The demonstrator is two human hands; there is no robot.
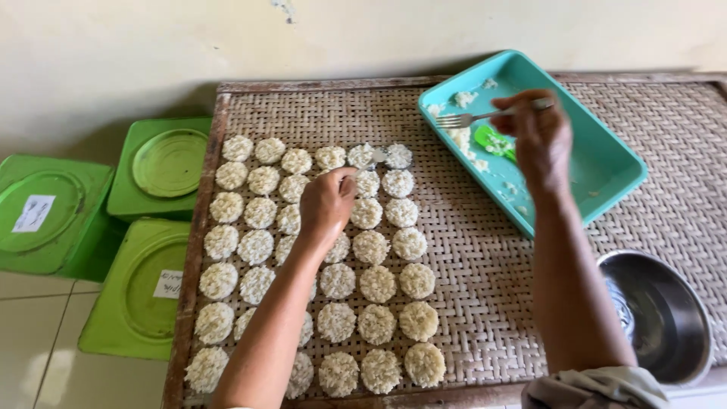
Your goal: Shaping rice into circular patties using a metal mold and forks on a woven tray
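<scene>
Your right hand [541,140] is closing its grip on a fork [485,117] over the teal tray [606,163] at upper right, tines reaching toward leftover rice, while your left hand [326,204] is pinching a small metal tool [376,157] against the rice cakes [376,284] rowed mid-frame on the woven worktop [485,257]

Plain cream wall [151,45] at back w/ soft daylight. Pale tiled floor [30,333] bottom left. 3 green square tins [163,163] stacked beside woven surface [485,273], wood-framed.
</scene>
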